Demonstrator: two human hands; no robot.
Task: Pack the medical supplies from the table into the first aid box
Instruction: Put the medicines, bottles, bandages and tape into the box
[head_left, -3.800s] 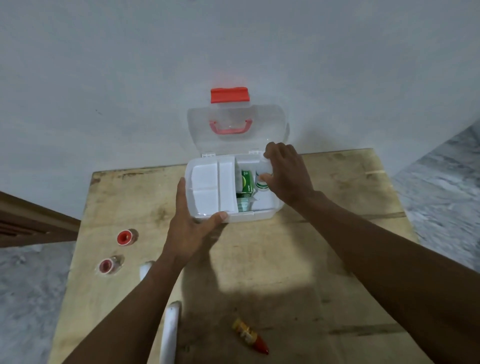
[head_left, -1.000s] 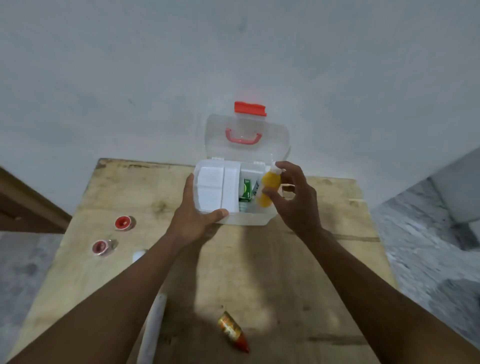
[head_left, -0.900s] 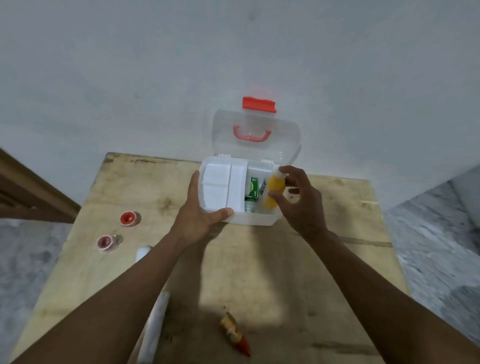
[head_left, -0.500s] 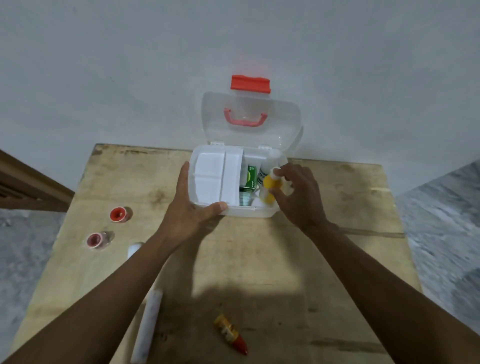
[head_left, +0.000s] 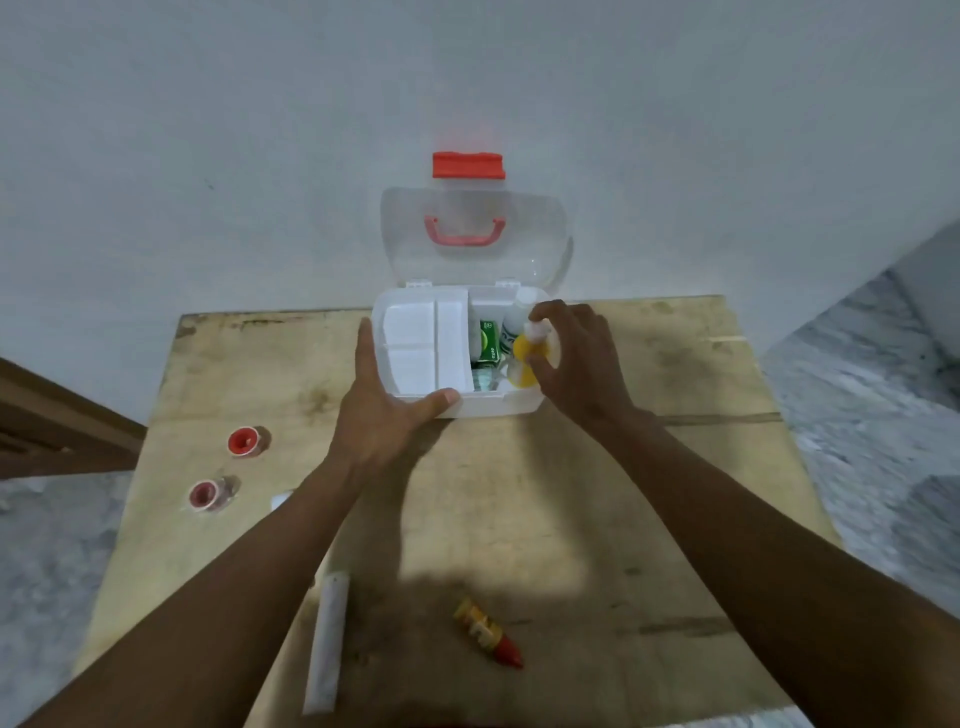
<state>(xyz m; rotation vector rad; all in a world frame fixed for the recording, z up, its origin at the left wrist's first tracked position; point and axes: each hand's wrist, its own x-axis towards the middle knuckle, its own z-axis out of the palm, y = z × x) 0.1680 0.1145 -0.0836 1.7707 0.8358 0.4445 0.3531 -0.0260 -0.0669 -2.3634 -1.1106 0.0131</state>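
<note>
The left hand is spread wide, thumb pointing right. The right hand has its fingers curled, pinching.

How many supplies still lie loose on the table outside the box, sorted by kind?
Red tape rolls: 2
White rolled bandage: 1
Yellow tube with red cap: 1
Small white item, mostly hidden by the left forearm: 1
Total: 5
</note>
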